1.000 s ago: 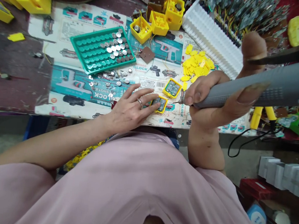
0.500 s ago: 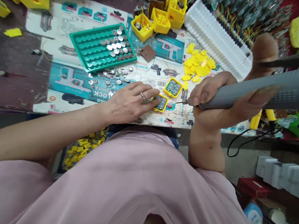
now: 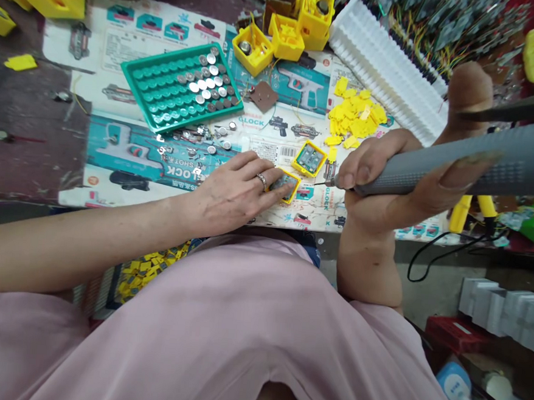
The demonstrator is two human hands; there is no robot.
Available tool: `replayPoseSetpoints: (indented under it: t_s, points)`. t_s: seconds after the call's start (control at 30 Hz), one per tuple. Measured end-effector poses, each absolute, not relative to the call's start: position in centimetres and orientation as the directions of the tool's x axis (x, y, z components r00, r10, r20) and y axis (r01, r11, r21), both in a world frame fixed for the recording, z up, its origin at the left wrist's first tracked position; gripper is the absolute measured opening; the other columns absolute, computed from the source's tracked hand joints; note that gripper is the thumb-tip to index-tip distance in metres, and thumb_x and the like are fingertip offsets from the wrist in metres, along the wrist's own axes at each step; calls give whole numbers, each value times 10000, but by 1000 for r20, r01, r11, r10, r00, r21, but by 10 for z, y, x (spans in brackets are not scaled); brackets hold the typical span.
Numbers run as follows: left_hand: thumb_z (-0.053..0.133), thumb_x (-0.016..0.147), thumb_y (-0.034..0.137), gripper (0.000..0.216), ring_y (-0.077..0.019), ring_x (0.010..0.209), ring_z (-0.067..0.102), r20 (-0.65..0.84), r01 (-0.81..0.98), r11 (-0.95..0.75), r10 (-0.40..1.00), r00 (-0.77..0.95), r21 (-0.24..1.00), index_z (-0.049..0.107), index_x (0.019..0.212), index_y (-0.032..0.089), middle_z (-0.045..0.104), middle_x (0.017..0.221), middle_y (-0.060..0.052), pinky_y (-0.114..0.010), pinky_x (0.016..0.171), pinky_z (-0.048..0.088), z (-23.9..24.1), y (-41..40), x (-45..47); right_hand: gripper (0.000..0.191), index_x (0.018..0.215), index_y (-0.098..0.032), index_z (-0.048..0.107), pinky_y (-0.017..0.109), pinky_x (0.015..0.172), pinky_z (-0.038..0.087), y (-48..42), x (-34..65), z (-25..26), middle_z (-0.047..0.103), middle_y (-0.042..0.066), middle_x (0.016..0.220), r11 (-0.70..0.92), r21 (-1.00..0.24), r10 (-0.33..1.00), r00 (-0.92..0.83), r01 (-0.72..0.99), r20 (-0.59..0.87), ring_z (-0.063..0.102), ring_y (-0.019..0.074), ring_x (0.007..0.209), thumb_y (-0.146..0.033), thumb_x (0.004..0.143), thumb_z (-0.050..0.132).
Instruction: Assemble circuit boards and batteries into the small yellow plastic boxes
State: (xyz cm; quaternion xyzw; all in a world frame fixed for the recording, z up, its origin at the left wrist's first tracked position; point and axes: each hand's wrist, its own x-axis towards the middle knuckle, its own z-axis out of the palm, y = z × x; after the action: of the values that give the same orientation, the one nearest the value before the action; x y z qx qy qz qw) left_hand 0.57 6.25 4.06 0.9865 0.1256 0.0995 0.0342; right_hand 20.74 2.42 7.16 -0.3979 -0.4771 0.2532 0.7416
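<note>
My left hand point(image 3: 236, 190) lies on the table's front edge with its fingers pressed on a small yellow box point(image 3: 288, 185) that has a circuit board inside. My right hand point(image 3: 389, 181) is wrapped round a grey electric screwdriver point(image 3: 461, 165); its thin bit points left, just right of that box. A second yellow box point(image 3: 309, 158) with a board sits just behind the first.
A green tray point(image 3: 155, 91) holds rows of button cells, with loose cells scattered in front. Yellow housings point(image 3: 285, 37) stand at the back, a heap of small yellow clips point(image 3: 354, 116) lies right of centre, and a white ribbed rack point(image 3: 385, 74) runs diagonally. Printed paper covers the table.
My left hand has slid slightly right and closed more over the front yellow box. The screwdriver has stayed almost where it was.
</note>
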Motion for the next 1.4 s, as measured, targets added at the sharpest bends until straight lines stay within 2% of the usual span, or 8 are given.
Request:
replayPoseSetpoints:
  t_s: [0.27, 0.4, 0.5, 0.73, 1.07, 1.2, 1.27, 1.4]
  points:
    - [415, 941, 191, 344, -241, 1141, 595, 167, 260, -950, 288, 943, 171, 604, 1208, 295, 658, 1225, -17, -452, 1020, 489, 39, 70, 11, 425, 1210, -445, 549, 223, 303, 261, 30, 204, 65, 338, -108, 481, 586, -808, 717, 432, 50, 547, 289, 91, 297, -669, 851, 585]
    - [375, 951, 141, 342, -221, 1116, 606, 136, 259, -960, 271, 953, 103, 630, 1130, 281, 689, 1110, -14, -428, 1020, 488, 50, 68, 16, 281, 1134, -407, 625, 223, 375, 379, 25, 200, 75, 447, -97, 533, 528, -849, 776, 418, -21, 472, 420, 90, 372, -544, 889, 615]
    - [357, 961, 103, 350, -211, 1143, 597, 140, 292, -949, 307, 941, 118, 631, 1106, 266, 683, 1074, -8, -415, 1053, 458, 55, 63, 18, 310, 1139, -438, 614, 217, 371, 382, 23, 200, 78, 449, -89, 546, 497, -868, 798, 404, -20, 448, 458, 96, 388, -618, 889, 580]
    - [374, 988, 147, 306, -228, 1031, 619, 279, 240, -971, 233, 932, 11, 570, 1221, 177, 692, 1122, -49, -375, 895, 468, 41, 59, 12, 528, 1279, -442, 550, 315, 473, 533, 23, 199, 96, 607, -17, 724, 171, -984, 959, 223, 42, 176, 692, 236, 702, -701, 822, 606]
    - [406, 980, 111, 330, -220, 1007, 625, 348, 327, -945, 305, 887, -4, 503, 1291, 166, 704, 1138, -51, -382, 895, 447, 32, 50, 15, 339, 1121, -398, 633, 283, 448, 463, 17, 202, 99, 494, -68, 552, 325, -946, 893, 334, -11, 303, 493, 140, 441, -629, 873, 623]
    - [400, 985, 121, 339, -228, 1108, 608, 293, 353, -925, 379, 878, 141, 508, 1294, 211, 675, 1163, -50, -389, 956, 443, 30, 47, 18, 341, 1139, -409, 637, 251, 397, 419, 19, 206, 87, 509, -96, 518, 505, -858, 821, 362, -99, 441, 424, 114, 374, -577, 845, 684]
    - [392, 984, 121, 340, -225, 1141, 603, 281, 385, -903, 427, 860, 194, 513, 1278, 240, 670, 1146, -38, -396, 988, 443, 27, 45, 19, 364, 1141, -396, 634, 267, 427, 445, 18, 206, 88, 514, -89, 523, 446, -890, 846, 369, -93, 385, 446, 124, 398, -594, 839, 687]
    - [398, 972, 115, 391, -212, 1181, 596, 336, 398, -911, 409, 848, 105, 489, 1328, 249, 672, 1175, -36, -432, 1082, 424, 19, 41, 16, 347, 1122, -387, 649, 295, 479, 470, 14, 203, 95, 517, -74, 552, 353, -931, 876, 381, -89, 296, 467, 136, 451, -597, 848, 682]
